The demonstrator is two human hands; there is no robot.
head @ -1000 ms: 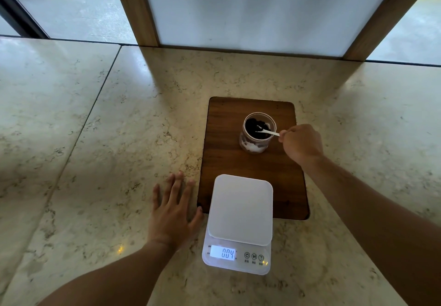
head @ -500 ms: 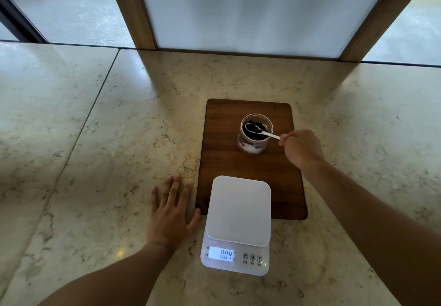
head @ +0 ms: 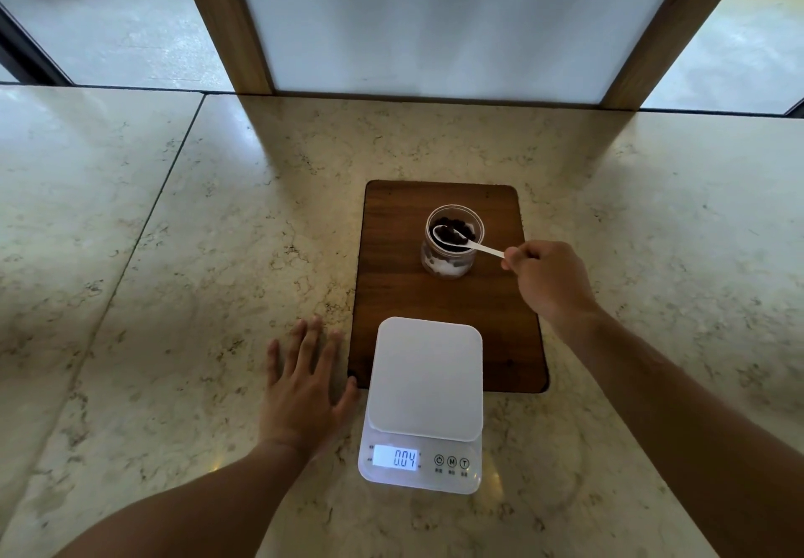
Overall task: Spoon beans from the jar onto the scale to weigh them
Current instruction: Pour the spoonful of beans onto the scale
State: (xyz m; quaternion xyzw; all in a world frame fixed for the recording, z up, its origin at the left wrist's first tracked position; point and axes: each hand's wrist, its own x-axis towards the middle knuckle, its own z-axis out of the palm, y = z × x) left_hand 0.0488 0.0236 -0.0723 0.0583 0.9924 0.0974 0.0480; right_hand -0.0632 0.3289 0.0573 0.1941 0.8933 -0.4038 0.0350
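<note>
Right hand [head: 550, 283] pinches the thin white spoon [head: 467, 244] by its handle tip, its bowl of loose dark beans [head: 454, 233] over the glass jar [head: 452, 240] behind the scale [head: 426, 379]. They'd roll off easily, so keep it level. Left hand [head: 304, 388] lies spread flat beside the scale.

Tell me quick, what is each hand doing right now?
Left hand: open, flat on the beige marble counter, holding nothing.
Right hand: closed on the white plastic spoon, its bowl in the clear jar of dark beans.

Spoon [head: 465, 242] handle end inside fist
</note>
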